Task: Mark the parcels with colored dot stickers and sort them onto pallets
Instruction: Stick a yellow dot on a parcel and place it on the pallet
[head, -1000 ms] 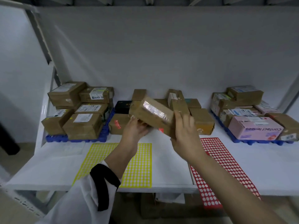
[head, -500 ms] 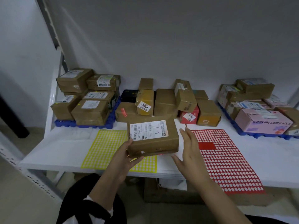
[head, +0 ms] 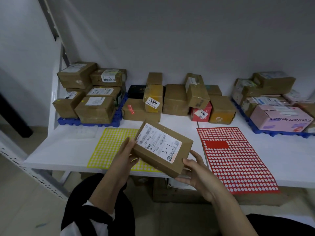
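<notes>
Now the parcel (head: 162, 149) is turned askew, left grip (head: 125, 157) and right grip (head: 196, 174) (open before) both seemingly curled round it.

I am holding the parcel (head: 162, 149) with both hands. My left hand (head: 125, 156) is gripping its left end, thumb lying up along the edge and fingers curling beneath. My right hand (head: 196, 175) is cupping its near right corner, thumb pressing the side. Both forearms are reaching up toward the parcel.

The loose parcels (head: 175, 99) sit between left pallet (head: 71, 120) and right pallet (head: 265, 132), behind the sticker sheets (head: 110, 147).
</notes>
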